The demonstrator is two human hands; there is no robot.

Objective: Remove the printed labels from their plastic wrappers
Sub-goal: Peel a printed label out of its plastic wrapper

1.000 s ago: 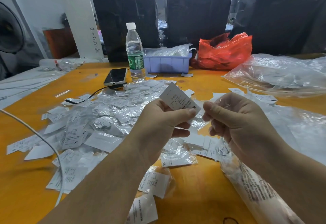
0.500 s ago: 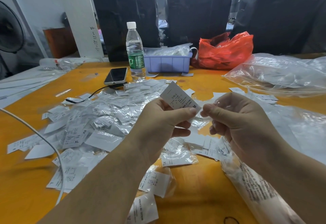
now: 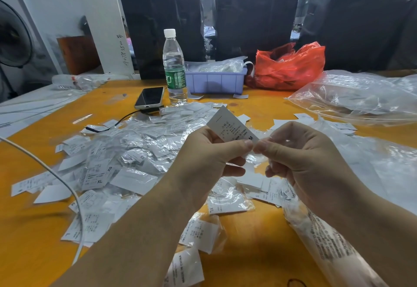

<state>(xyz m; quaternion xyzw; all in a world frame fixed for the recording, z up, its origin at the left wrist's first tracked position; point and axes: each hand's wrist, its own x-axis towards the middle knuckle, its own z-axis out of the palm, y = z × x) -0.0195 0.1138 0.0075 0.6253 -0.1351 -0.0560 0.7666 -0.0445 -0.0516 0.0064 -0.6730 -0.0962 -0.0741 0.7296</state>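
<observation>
1. Progress: the orange table [image 3: 259, 230] carries a broad pile of labels [image 3: 126, 151], some lying bare and many lying in glossy clear film. Which are finished cannot be told piece by piece. On the evidence, the job is judged partly done, with a large share outstanding.

2. Item in hand: one printed label [image 3: 232, 127], marked with a size letter M, is held above the pile, near the middle of the view, tilted, its upper end free and pointing away from the person.

3. Left hand [image 3: 209, 160]: thumb and forefinger are pressed together on the lower edge of the label. The remaining fingers are curled underneath.

4. Right hand [image 3: 302, 162]: thumb and forefinger are pinched tight on a wisp of clear wrapper [image 3: 259, 159] just beside the label's lower corner. The two thumb tips nearly touch. Whether the film is fully off the label cannot be told; it appears to trail below the pinch.

5. Judgement: the label looks almost free of its wrapper; separation seems to be at its last stage.

6. Surroundings: a water bottle [image 3: 174, 69], a phone [image 3: 150, 98], a lilac tray [image 3: 215, 81] and a red bag [image 3: 291, 67] stand at the far edge, well apart from the hands.
</observation>
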